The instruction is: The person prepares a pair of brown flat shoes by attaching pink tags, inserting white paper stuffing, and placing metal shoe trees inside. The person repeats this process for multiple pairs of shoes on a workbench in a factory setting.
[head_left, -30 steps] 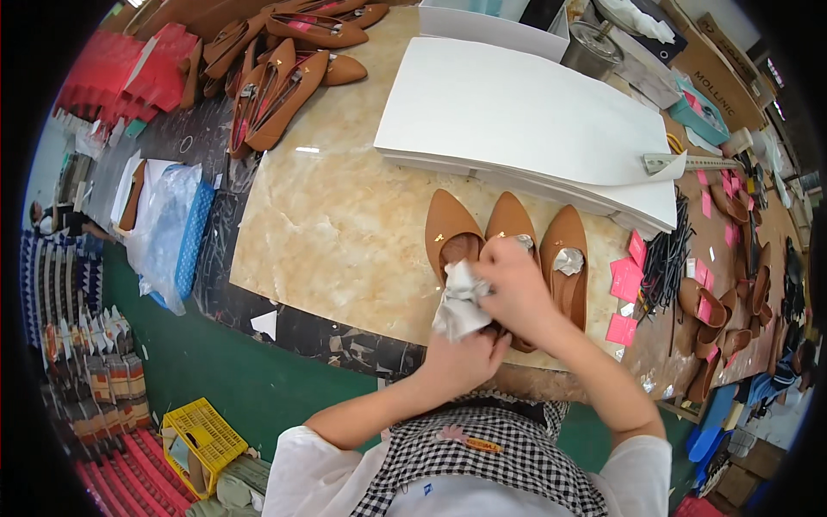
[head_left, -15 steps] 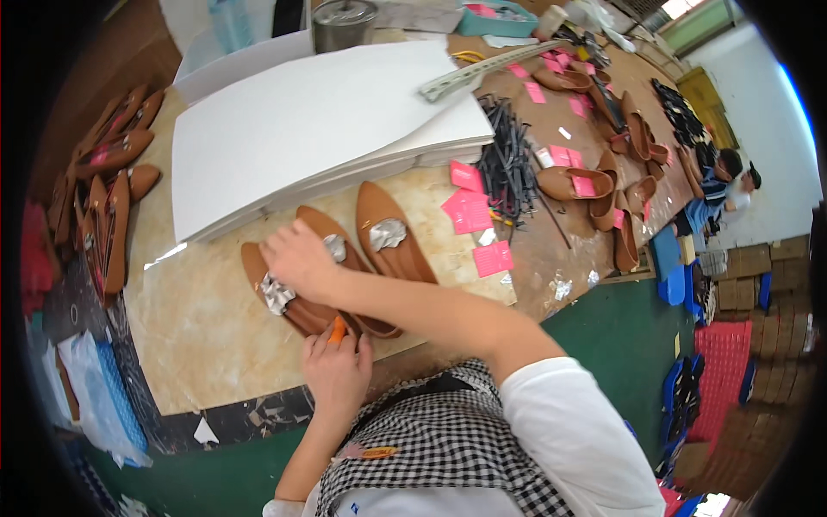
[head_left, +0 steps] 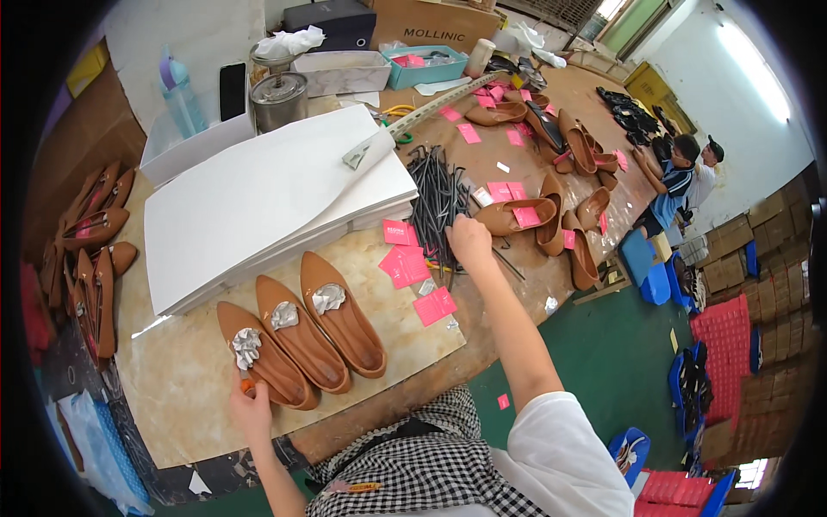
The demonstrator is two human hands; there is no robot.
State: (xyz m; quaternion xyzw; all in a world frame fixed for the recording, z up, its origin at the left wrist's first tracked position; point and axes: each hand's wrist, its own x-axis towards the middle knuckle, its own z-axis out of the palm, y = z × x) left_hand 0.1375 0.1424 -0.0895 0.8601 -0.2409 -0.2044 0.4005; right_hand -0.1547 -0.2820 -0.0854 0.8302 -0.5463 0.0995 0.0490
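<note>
Three tan pointed flat shoes stand side by side on the near table: a left shoe [head_left: 267,366], a middle shoe [head_left: 303,340] and a right shoe [head_left: 346,323]. Crumpled silver paper [head_left: 246,347] sits in the toe opening of each. My left hand [head_left: 251,415] is closed at the outer edge of the left shoe, with something orange [head_left: 248,388] at its fingers. Farther right, my right hand [head_left: 471,243] reaches to the edge of a pile of thin black sticks [head_left: 438,202]. Its fingers are curled together, and what they pinch is hidden.
A thick stack of white paper [head_left: 267,194] lies behind the shoes, a long ruler [head_left: 431,108] across its corner. Pink cards [head_left: 405,265] lie near the sticks. More tan shoes [head_left: 517,215] stand at the right, others [head_left: 95,228] at the far left. Two people [head_left: 676,177] are beyond.
My right hand has left the shoes and moved right to the black sticks. My left hand has shifted along the left shoe's outer side. The view has turned, showing more of the table's back.
</note>
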